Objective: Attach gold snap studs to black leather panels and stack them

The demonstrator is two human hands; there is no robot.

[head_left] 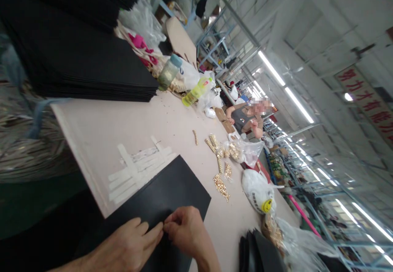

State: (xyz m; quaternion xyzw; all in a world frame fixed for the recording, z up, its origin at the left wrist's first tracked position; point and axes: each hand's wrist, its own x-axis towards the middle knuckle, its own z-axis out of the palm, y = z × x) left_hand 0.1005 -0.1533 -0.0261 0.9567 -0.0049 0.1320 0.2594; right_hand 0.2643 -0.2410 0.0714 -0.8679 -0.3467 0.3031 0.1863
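A flat black sheet [175, 186] lies at the near edge of the table, partly under both hands. My left hand [129, 243] rests over it, its index finger stretched toward the fingertips of the other hand. My right hand [187, 229] is closed in a pinch at the same spot on the sheet; whatever is between its fingers is too small or hidden to make out. Beyond the sheet sit a heap of small gold metal pieces [221, 187] and gold pieces in rows [214, 142].
A tall stack of black sheets [92, 67] fills the table's left. Behind stand a bottle with a blue cap [170, 73] and a yellow-green bottle [196, 92]. White plastic bags [258, 190] and folded black pieces [259, 251] lie on the right. Another person [245, 116] sits across the table.
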